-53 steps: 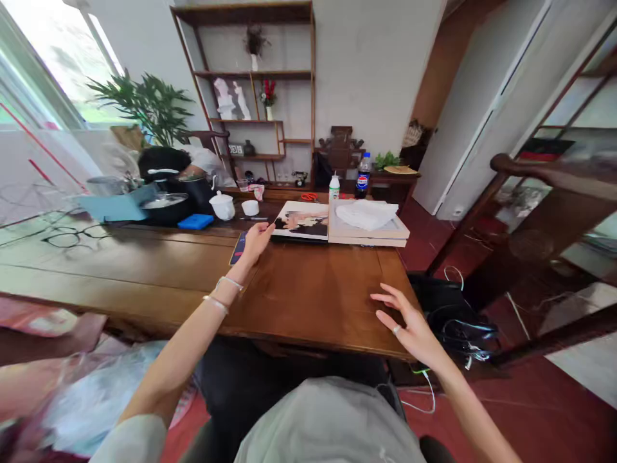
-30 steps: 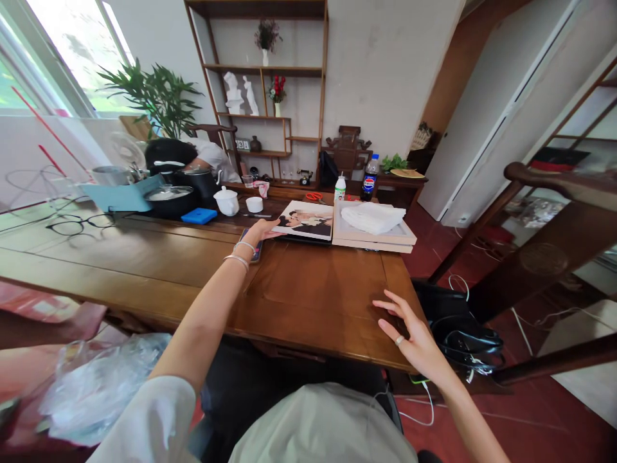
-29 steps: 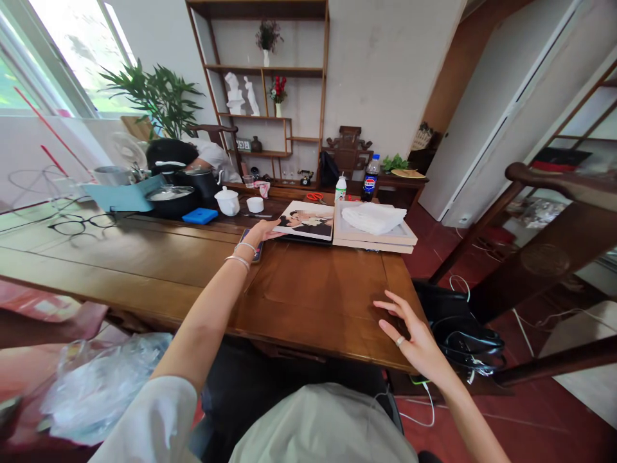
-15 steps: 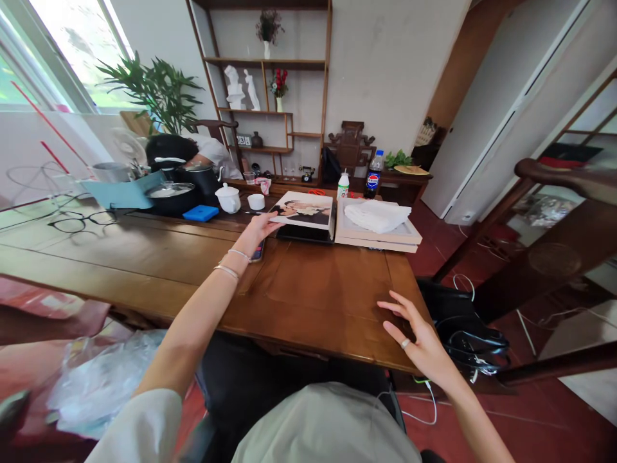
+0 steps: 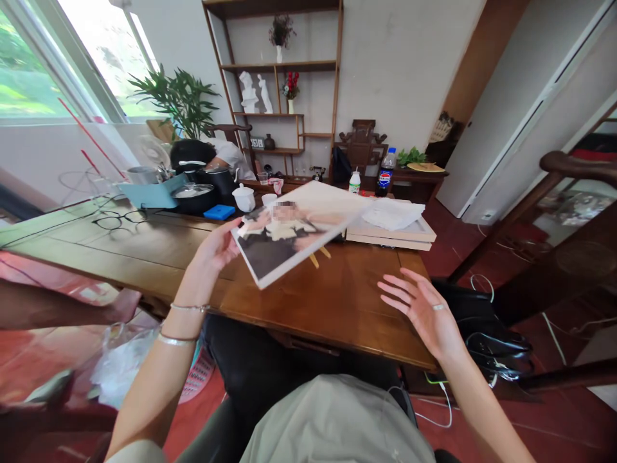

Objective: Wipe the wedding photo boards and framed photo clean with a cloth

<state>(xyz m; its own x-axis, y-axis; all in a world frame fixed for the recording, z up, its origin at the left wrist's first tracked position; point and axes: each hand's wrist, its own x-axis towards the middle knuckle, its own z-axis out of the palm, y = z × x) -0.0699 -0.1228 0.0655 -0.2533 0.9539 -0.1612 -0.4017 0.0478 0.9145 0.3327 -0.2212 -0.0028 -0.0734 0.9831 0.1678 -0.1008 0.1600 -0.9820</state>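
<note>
My left hand [image 5: 215,245] grips the left edge of a printed picture canvas [image 5: 294,229] and holds it tilted in the air above the brown wooden table [image 5: 332,308]. My right hand [image 5: 427,313] hovers over the table's near right corner with its fingers spread and nothing in it; a ring shows on one finger. Behind the canvas lies a stack of flat white frames [image 5: 393,231] with a folded white cloth [image 5: 393,213] on top.
At the far left of the table stand a black pot [image 5: 193,196], a teal box [image 5: 144,193], a white teapot [image 5: 244,197], a blue case [image 5: 219,211] and glasses [image 5: 116,220]. Bottles [image 5: 384,178] stand at the back. A black bag [image 5: 486,334] and cables lie on the red floor at right.
My left hand has lifted the picture canvas off the table and drawn it toward me, tilted. My right hand has risen slightly off the table's corner.
</note>
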